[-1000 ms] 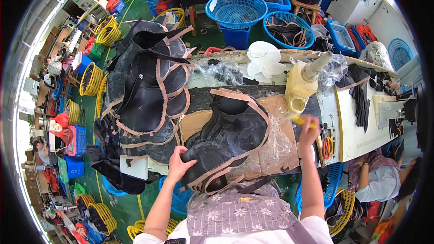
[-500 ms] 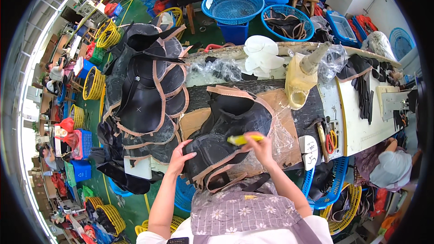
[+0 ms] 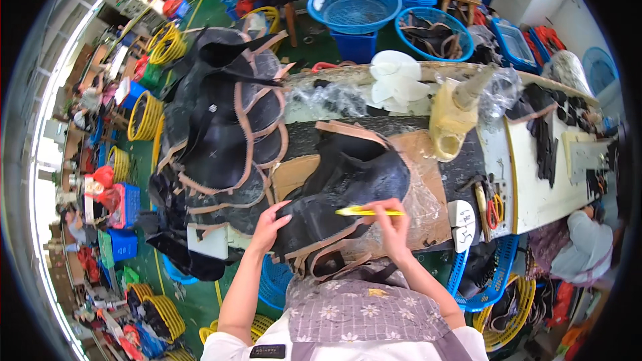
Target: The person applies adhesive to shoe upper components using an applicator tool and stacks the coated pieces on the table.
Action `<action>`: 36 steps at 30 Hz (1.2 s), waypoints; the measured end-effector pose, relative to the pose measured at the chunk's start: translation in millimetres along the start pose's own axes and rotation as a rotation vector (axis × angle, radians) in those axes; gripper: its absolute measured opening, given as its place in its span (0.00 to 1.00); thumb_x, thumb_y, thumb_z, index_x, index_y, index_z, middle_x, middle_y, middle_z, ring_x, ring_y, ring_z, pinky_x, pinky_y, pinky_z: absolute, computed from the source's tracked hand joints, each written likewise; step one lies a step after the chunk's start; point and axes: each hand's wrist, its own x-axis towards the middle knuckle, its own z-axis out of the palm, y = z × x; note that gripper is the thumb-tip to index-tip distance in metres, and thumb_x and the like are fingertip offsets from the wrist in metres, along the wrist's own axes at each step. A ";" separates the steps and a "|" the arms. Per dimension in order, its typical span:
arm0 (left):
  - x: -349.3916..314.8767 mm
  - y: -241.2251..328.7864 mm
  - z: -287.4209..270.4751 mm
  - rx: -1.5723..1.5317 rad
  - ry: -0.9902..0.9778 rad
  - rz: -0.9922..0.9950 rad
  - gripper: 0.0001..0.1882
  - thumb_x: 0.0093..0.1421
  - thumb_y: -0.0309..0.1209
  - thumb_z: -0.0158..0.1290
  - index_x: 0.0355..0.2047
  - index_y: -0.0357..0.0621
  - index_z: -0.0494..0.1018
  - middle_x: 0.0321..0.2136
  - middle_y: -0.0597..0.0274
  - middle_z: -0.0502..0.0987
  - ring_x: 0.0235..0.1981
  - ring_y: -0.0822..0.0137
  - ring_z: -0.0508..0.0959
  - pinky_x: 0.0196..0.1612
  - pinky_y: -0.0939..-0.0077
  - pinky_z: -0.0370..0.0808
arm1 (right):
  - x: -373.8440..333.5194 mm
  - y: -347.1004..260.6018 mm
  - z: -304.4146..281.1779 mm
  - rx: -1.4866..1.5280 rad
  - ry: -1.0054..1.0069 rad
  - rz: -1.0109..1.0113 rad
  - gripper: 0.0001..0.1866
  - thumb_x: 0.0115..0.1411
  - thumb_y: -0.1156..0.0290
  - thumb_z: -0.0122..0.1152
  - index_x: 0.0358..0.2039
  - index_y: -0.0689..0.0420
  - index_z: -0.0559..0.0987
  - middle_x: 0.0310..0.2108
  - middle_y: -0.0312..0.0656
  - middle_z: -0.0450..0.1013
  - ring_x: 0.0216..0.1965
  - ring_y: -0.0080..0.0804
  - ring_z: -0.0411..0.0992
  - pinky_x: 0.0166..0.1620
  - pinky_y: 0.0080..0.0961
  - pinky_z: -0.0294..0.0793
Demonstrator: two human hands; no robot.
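A black moulded bra (image 3: 358, 174) with beige zigzag-edged binding lies across brown cardboard (image 3: 428, 194) in front of me. My left hand (image 3: 267, 227) grips its near left edge, thumb on top and the other fingers partly hidden. Held in my right hand (image 3: 390, 224) is a flat yellow tool (image 3: 361, 212), perhaps a brush, seen edge-on. Its tip is over the near cup; whether it touches the fabric I cannot tell. Overlapping black bras (image 3: 221, 127) with the same binding are piled on the left.
A yellowed pot with a spout (image 3: 455, 117) stands beyond the cardboard, near white cup-shaped pieces (image 3: 396, 80) and clear plastic. Orange-handled scissors (image 3: 495, 208) lie at right. Blue baskets (image 3: 354, 7) stand beyond the bench, where other people sit.
My right hand has turned the yellow tool from its broad face to its narrow edge and lowered slightly. My left hand stays at the bra's edge. The whole view has shifted slightly.
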 end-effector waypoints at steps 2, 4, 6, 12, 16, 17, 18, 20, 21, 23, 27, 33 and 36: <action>3.5 14.2 8.2 -0.003 -0.051 -0.003 0.20 0.56 0.21 0.48 0.51 0.34 0.67 0.43 0.60 0.74 0.42 0.72 0.74 0.47 0.79 0.70 | 3.7 14.2 33.5 -0.208 -0.276 -0.075 0.04 0.59 0.74 0.55 0.34 0.60 0.72 0.36 0.42 0.75 0.33 0.25 0.73 0.38 0.23 0.72; -1.1 27.8 13.4 0.070 -0.146 -0.017 0.19 0.57 0.20 0.46 0.50 0.35 0.68 0.43 0.60 0.74 0.42 0.73 0.74 0.46 0.80 0.70 | -3.2 36.0 41.6 -0.361 -0.419 -0.191 0.05 0.56 0.76 0.58 0.34 0.59 0.73 0.38 0.42 0.74 0.36 0.28 0.72 0.40 0.26 0.72; -7.0 15.4 8.3 0.148 -0.158 0.048 0.19 0.56 0.19 0.44 0.49 0.38 0.69 0.43 0.62 0.74 0.43 0.73 0.73 0.46 0.81 0.70 | -15.2 44.8 29.0 -0.400 -0.475 -0.206 0.06 0.55 0.76 0.59 0.34 0.60 0.73 0.37 0.46 0.74 0.36 0.32 0.73 0.40 0.25 0.72; -8.0 9.3 8.1 0.086 -0.120 0.051 0.19 0.57 0.19 0.43 0.49 0.39 0.70 0.45 0.62 0.73 0.44 0.73 0.72 0.48 0.82 0.69 | 5.2 20.7 51.4 -0.523 -0.366 -0.452 0.08 0.52 0.76 0.61 0.33 0.60 0.73 0.33 0.45 0.75 0.34 0.40 0.75 0.39 0.27 0.74; -2.0 -3.3 1.6 0.069 -0.124 0.009 0.19 0.57 0.19 0.43 0.50 0.39 0.69 0.45 0.61 0.72 0.46 0.73 0.72 0.50 0.81 0.68 | -4.3 35.5 22.6 -0.635 -0.424 -0.265 0.07 0.52 0.75 0.62 0.31 0.60 0.73 0.33 0.44 0.76 0.34 0.40 0.76 0.38 0.28 0.74; -4.8 -5.1 1.6 -0.033 -0.136 -0.050 0.19 0.58 0.20 0.43 0.51 0.38 0.68 0.46 0.60 0.72 0.46 0.73 0.71 0.50 0.80 0.68 | -8.8 27.4 21.3 -0.653 -0.382 -0.195 0.07 0.51 0.75 0.62 0.30 0.60 0.73 0.33 0.45 0.76 0.33 0.40 0.76 0.37 0.28 0.75; -6.5 -5.8 0.8 -0.040 -0.131 -0.050 0.19 0.58 0.20 0.43 0.51 0.38 0.68 0.46 0.60 0.72 0.46 0.73 0.71 0.50 0.80 0.68 | -11.7 22.0 24.5 -0.657 -0.390 -0.192 0.07 0.51 0.75 0.62 0.30 0.60 0.73 0.33 0.45 0.76 0.33 0.40 0.76 0.37 0.28 0.75; -7.0 -1.1 -1.2 -0.135 -0.123 -0.062 0.22 0.56 0.18 0.44 0.53 0.37 0.66 0.46 0.60 0.73 0.46 0.71 0.73 0.51 0.78 0.68 | -18.4 9.5 43.1 -0.640 -0.403 -0.167 0.08 0.51 0.75 0.63 0.30 0.60 0.74 0.33 0.45 0.76 0.33 0.39 0.76 0.36 0.28 0.75; -6.1 7.2 2.5 -0.139 -0.158 -0.077 0.24 0.56 0.18 0.43 0.55 0.36 0.63 0.48 0.58 0.72 0.48 0.70 0.72 0.53 0.77 0.67 | -18.2 3.9 62.5 -0.581 -0.461 -0.374 0.08 0.50 0.75 0.64 0.31 0.59 0.74 0.33 0.45 0.75 0.32 0.40 0.76 0.36 0.27 0.75; -3.3 3.9 -1.7 -0.132 -0.219 -0.044 0.25 0.56 0.17 0.42 0.56 0.35 0.62 0.49 0.57 0.71 0.49 0.69 0.71 0.54 0.76 0.66 | -26.4 21.2 74.3 -0.719 -0.633 -0.417 0.09 0.49 0.74 0.64 0.32 0.57 0.75 0.31 0.44 0.75 0.31 0.41 0.75 0.34 0.27 0.75; -5.7 0.0 -3.8 -0.195 -0.262 -0.069 0.26 0.55 0.15 0.39 0.56 0.34 0.61 0.51 0.56 0.68 0.51 0.68 0.70 0.57 0.76 0.64 | -36.9 12.7 55.0 -0.713 -0.628 -0.282 0.06 0.53 0.73 0.62 0.32 0.58 0.75 0.28 0.44 0.75 0.26 0.33 0.76 0.30 0.25 0.74; -11.4 12.2 -0.4 -0.159 -0.295 0.006 0.25 0.55 0.16 0.40 0.55 0.35 0.62 0.50 0.57 0.69 0.50 0.70 0.69 0.55 0.78 0.65 | -5.4 9.8 15.0 -0.610 -0.312 -0.227 0.03 0.54 0.79 0.58 0.28 0.60 0.73 0.27 0.41 0.75 0.30 0.29 0.73 0.36 0.24 0.72; -14.8 5.6 -2.9 -0.108 -0.232 0.012 0.23 0.58 0.19 0.42 0.55 0.35 0.62 0.50 0.57 0.69 0.49 0.71 0.70 0.54 0.78 0.65 | 0.3 3.4 -64.1 -0.921 -0.234 -0.169 0.04 0.52 0.78 0.59 0.26 0.59 0.72 0.24 0.39 0.73 0.29 0.28 0.72 0.35 0.25 0.70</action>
